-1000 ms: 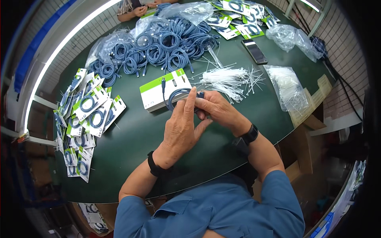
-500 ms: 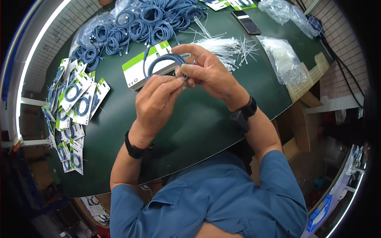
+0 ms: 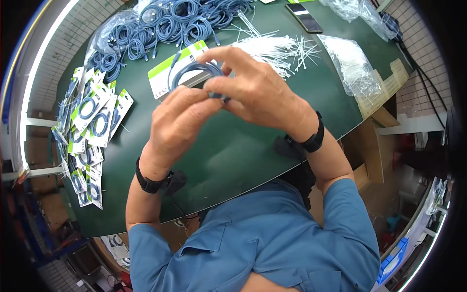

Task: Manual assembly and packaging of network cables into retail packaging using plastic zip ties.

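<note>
A coiled blue cable point(image 3: 193, 67) is held up between both hands over the table. My left hand point(image 3: 179, 119) pinches its near side, the fingertips closed on the strands. Opposite it, my right hand point(image 3: 258, 87) grips the coil between thumb and fingers, with the index finger arched above. The fingers hide where the coil is gripped. One cable end with a plug stands up at the coil's left. Just behind the coil lies a stack of white and green cards point(image 3: 159, 83).
Many coiled blue cables point(image 3: 168, 29) are heaped at the back left. Carded cables point(image 3: 87, 119) are piled along the left edge. White cable ties point(image 3: 272, 52) lie loose at the back, near a phone point(image 3: 304, 18) and a clear bag of ties point(image 3: 351, 68).
Both hands have come slightly nearer and to the left with the coil. The right hand has turned over it, covering more of it. Both hands still grip the cable.
</note>
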Action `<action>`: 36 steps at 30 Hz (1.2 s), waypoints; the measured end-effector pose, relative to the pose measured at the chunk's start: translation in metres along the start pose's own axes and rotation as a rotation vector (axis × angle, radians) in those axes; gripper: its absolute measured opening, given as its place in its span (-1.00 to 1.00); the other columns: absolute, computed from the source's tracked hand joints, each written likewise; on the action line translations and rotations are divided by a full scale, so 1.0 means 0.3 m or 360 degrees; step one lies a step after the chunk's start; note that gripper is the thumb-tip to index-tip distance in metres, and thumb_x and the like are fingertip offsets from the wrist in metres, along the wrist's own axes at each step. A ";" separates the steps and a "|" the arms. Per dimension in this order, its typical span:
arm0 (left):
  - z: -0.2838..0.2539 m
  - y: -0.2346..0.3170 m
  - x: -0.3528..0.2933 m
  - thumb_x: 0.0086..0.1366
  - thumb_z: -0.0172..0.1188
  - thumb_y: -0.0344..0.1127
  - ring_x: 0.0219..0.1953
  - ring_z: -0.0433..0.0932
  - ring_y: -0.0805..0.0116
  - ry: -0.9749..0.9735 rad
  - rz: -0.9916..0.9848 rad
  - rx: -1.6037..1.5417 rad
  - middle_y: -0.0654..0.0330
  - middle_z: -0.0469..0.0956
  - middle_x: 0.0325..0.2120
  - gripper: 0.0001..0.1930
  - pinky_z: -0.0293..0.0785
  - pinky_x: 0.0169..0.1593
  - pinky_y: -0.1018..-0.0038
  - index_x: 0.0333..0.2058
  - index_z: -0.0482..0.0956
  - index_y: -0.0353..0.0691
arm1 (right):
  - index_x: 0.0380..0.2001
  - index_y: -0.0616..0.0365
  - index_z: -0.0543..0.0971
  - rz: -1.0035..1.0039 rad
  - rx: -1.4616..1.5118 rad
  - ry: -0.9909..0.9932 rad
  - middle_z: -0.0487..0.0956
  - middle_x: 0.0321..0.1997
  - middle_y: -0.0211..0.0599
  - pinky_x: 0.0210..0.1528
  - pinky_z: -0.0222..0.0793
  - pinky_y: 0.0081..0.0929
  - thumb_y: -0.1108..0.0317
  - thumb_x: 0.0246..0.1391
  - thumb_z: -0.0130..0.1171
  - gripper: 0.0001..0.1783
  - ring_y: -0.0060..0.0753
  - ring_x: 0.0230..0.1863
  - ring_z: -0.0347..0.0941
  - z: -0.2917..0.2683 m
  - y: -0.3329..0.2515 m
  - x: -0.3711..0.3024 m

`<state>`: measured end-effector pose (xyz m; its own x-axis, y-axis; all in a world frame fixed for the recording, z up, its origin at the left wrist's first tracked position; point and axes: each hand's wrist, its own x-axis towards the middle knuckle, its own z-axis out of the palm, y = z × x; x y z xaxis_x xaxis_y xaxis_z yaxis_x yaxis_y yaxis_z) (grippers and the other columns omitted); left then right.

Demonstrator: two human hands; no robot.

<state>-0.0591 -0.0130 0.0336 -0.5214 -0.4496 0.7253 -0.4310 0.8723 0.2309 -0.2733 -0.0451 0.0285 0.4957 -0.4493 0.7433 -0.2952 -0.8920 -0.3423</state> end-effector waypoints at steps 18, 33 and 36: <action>-0.094 0.008 -0.034 0.01 0.39 -0.44 -0.42 0.50 0.40 -0.0434 0.0199 0.0050 0.31 0.50 -0.35 -0.73 0.42 -0.57 0.46 -0.26 0.66 -0.09 | -0.15 0.15 0.57 0.0346 0.0864 -0.0670 0.62 -0.29 -0.24 -0.28 0.50 -0.25 0.35 0.03 0.46 -0.65 -0.07 -0.30 0.61 -0.038 -0.009 -0.028; -0.060 -0.079 -0.041 0.09 0.37 -0.50 -0.32 0.62 0.32 -0.0429 0.0220 -0.0121 0.22 0.59 -0.18 -0.72 0.53 -0.47 0.50 -0.18 0.68 -0.12 | -0.23 0.23 0.63 0.0324 0.0870 -0.0371 0.64 -0.33 -0.25 -0.28 0.50 -0.36 0.47 0.01 0.46 -0.75 -0.19 -0.33 0.61 0.023 0.048 -0.075; -0.053 -0.113 -0.041 0.14 0.38 -0.46 -0.18 0.64 0.21 -0.0177 -0.0005 -0.0036 0.12 0.60 -0.07 -0.67 0.59 -0.29 0.43 -0.08 0.68 -0.15 | -0.24 0.24 0.64 0.0451 0.0819 -0.0242 0.64 -0.33 -0.29 -0.28 0.50 -0.40 0.47 0.02 0.46 -0.77 -0.30 -0.34 0.61 0.003 0.081 -0.079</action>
<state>-0.0263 -0.0340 0.0271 -0.5991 -0.4701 0.6481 -0.4166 0.8743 0.2490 -0.2916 -0.0560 0.0020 0.5777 -0.6411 0.5053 -0.0188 -0.6293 -0.7769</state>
